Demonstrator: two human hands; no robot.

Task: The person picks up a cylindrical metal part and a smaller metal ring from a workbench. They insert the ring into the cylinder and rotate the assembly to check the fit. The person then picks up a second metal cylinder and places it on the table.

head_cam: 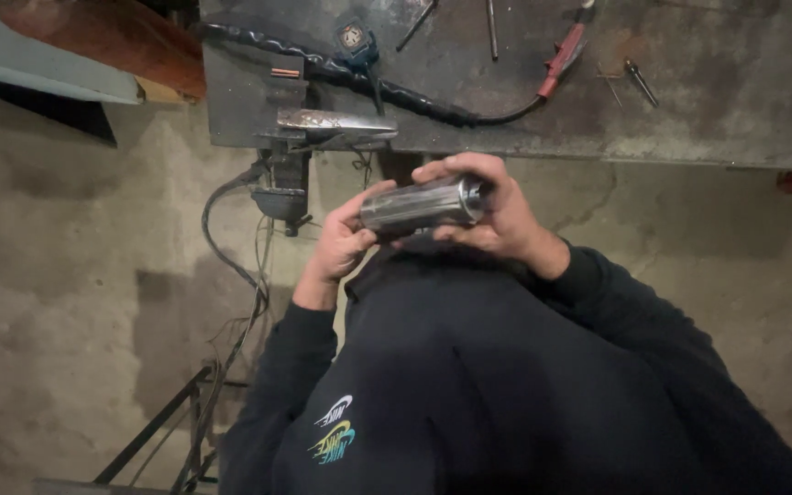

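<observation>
Cylinder: a short, shiny metal cylinder (423, 203) is held level in the middle of the view, its long axis running from 9 o'clock to 3 o'clock, in front of the person's chest and clear of the bench.
Left hand: the left hand (341, 240) sits at the cylinder's 8 o'clock, wrapped on its left end; the thumb reaches up along the near side and the palm cups the end from below.
Right hand: the right hand (492, 213) sits at the cylinder's 3 o'clock, clamped on its right end; the fingers (456, 170) curl over the top and the thumb closes underneath.
Cylinder to hands: it lies between the two hands, touching both, with only its bright middle band showing between them.
Bench: a dark, stained metal bench (717, 92) runs across the top of the view, at 12 o'clock from the hands and apart from them.
Vise: a metal vise (309, 137) is fixed at the bench's edge, at 10 o'clock from the cylinder.
Cable: a thick black cable (368, 82) crosses the bench top and ends at a red-handled tool (563, 55) at 1 o'clock.
Small tools: thin metal rods (490, 27) lie on the bench at 12 o'clock.
Floor: a rough concrete floor (66, 275) fills the left and right sides.
Sleeves: dark sweater sleeves (616, 302) cover both arms to the wrists.
</observation>
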